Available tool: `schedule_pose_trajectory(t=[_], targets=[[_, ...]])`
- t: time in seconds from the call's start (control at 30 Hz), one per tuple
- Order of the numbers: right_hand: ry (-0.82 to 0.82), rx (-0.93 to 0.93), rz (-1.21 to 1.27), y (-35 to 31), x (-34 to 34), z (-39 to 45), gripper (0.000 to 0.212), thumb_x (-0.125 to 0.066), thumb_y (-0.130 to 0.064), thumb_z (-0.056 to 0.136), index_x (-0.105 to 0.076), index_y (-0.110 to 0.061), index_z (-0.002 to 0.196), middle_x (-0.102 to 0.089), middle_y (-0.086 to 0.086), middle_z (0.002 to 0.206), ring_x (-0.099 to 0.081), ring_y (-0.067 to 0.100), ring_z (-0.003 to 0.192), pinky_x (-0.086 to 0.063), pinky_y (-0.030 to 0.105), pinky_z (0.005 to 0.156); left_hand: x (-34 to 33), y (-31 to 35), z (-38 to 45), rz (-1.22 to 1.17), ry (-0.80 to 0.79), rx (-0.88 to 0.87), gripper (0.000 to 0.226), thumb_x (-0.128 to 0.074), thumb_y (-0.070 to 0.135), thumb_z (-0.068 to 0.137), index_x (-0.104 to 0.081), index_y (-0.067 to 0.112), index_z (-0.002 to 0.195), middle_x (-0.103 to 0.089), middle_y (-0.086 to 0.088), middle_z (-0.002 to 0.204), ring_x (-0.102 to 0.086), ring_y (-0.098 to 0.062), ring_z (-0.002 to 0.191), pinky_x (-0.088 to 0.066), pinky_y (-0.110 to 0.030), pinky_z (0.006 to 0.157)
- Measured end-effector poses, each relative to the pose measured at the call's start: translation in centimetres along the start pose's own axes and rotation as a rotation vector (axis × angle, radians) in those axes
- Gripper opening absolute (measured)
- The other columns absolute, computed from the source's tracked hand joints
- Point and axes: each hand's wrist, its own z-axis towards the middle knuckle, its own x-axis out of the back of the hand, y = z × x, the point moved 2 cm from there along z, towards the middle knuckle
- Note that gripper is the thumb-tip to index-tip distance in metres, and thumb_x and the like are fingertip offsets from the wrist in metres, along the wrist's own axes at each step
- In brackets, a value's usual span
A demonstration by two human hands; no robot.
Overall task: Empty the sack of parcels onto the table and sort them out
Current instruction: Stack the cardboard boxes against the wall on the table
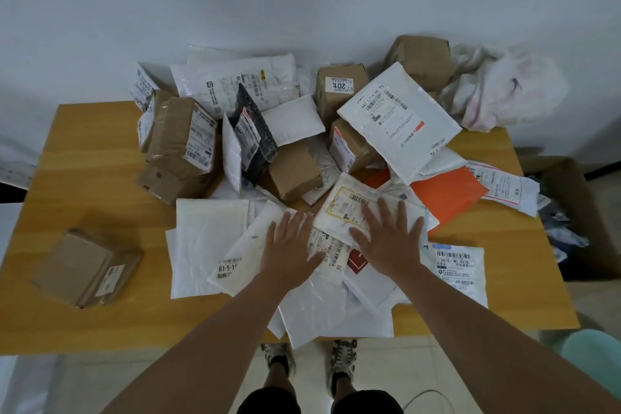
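Both hands flat on the pile, fingers straight and spread, gripping nothing. Left hand (291,245) presses on a white mailer (235,265) marked 81-5; right hand (386,239) lies across a cream envelope (346,208) with a yellow-edged label. The two hands sit just beside each other.

The sack (500,87) lies crumpled and looks emptied, well beyond the right fingertips at the far right corner of the bench (84,178). Parcels are out in one heap: brown boxes (181,141) stacked beyond the left fingertips, a large white mailer (400,121) tilted on top beyond the right fingertips, an orange envelope (447,195) just right of the right fingers. One flat brown parcel (87,269) sits apart, well left of the left fingers. Judged: emptying done, sorting barely begun.

Risks from here:
- Flat mailers under and nearer than the palms overhang the bench's near edge; a sideways sweep would likely slide the slick plastic off to the floor.
- The tilted white mailer rests on boxes; dragging anything from under it could tip it and the stack.
- Papers right of the right hand hang over the bench edge above a cardboard bin (578,212); a nudge may drop them in.
- Overlapping layers hide labels, so misreads seem likely.
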Motion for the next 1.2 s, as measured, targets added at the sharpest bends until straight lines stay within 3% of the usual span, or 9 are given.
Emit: schedule_pose_trajectory(t=[0.13,0.27,0.47,0.6,0.73,0.87,0.97,1.1,1.2], targets=[[0.375,0.013,0.212,2.7,2.5,0.5,0.061,-0.028,-0.058,0.097,-0.042,-0.022,0.144,-0.039,0.009,0.153,-0.027,0.033,0.145,-0.02,0.061,0.113,0.4,0.8,-0.5,-0.057,0.13,-0.035,0.08,-0.036,0.059,0.088,-0.016,0.02,0.155,-0.018,-0.01,0.161,-0.007,-0.03,0.15,-0.006,-0.049,0.121],[0.602,-0.469,0.573,11.0,4.7,2.3,0.058,-0.03,-0.043,0.09,-0.054,-0.004,0.125,-0.05,0.021,0.133,-0.045,0.041,0.125,-0.037,0.056,0.102,0.8,3.4,0.4,-0.114,0.284,-0.145,0.071,-0.045,0.053,0.085,-0.035,0.019,0.146,-0.037,-0.012,0.151,-0.029,-0.032,0.143,-0.029,-0.052,0.114],[0.208,-0.69,0.39,21.3,3.7,5.3,0.058,-0.033,-0.048,0.096,-0.028,-0.025,0.149,-0.013,0.006,0.163,-0.006,0.037,0.149,-0.014,0.061,0.115,-1.3,7.9,1.5,-0.061,0.19,-0.228,0.072,-0.043,0.066,0.085,-0.038,0.03,0.147,-0.035,-0.012,0.154,-0.032,-0.036,0.141,-0.028,-0.052,0.113],[-0.091,-0.607,0.351,22.4,3.2,6.1,0.066,-0.034,-0.065,0.088,-0.029,-0.037,0.148,-0.017,0.01,0.159,-0.012,0.041,0.145,-0.011,0.064,0.113,-2.4,9.8,2.2,-0.015,0.126,-0.148,0.076,-0.032,0.076,0.085,-0.027,0.037,0.151,-0.027,-0.009,0.158,-0.022,-0.036,0.146,-0.016,-0.053,0.116],[-0.051,-0.673,0.291,19.5,3.2,4.3,0.064,-0.03,-0.066,0.092,-0.04,-0.027,0.143,-0.036,0.018,0.144,-0.034,0.045,0.132,-0.027,0.056,0.108,-2.5,10.8,2.4,-0.004,0.084,-0.123,0.078,-0.025,0.078,0.086,-0.013,0.04,0.153,-0.015,-0.005,0.162,-0.01,-0.031,0.149,-0.008,-0.052,0.118],[0.248,-0.54,0.148,20.8,4.1,4.2,0.064,-0.038,-0.06,0.094,-0.047,-0.015,0.139,-0.028,0.016,0.154,-0.019,0.041,0.142,-0.021,0.06,0.111,-2.2,11.5,2.6,-0.009,0.132,-0.069,0.083,-0.027,0.081,0.084,-0.013,0.037,0.153,-0.016,-0.003,0.162,-0.008,-0.035,0.149,-0.007,-0.063,0.114],[0.113,-0.531,0.21,23.5,4.4,5.8,0.081,-0.032,-0.075,0.089,-0.014,-0.031,0.154,-0.008,0.005,0.164,0.001,0.039,0.149,-0.005,0.067,0.113,-2.3,11.4,2.5,-0.006,0.128,-0.036,0.088,-0.026,0.085,0.082,-0.003,0.04,0.153,-0.003,-0.003,0.164,0.002,-0.037,0.149,0.001,-0.067,0.111],[-0.074,-0.59,0.216,23.0,3.6,5.8,0.076,-0.018,-0.078,0.088,-0.026,-0.034,0.149,-0.028,0.016,0.154,-0.026,0.047,0.14,-0.019,0.064,0.11,-2.6,11.9,2.3,0.0,0.048,-0.001,0.089,-0.022,0.087,0.082,0.009,0.041,0.152,0.011,-0.002,0.163,0.011,-0.034,0.149,0.006,-0.066,0.111],[-0.096,-0.634,0.282,20.6,2.4,4.9,0.063,-0.02,-0.058,0.098,-0.031,-0.02,0.147,-0.033,0.02,0.149,-0.038,0.046,0.13,-0.029,0.058,0.106,-2.5,13.0,2.6,-0.018,0.017,0.01,0.088,-0.021,0.085,0.083,0.011,0.04,0.152,0.013,-0.002,0.163,0.012,-0.032,0.149,0.005,-0.065,0.113]])
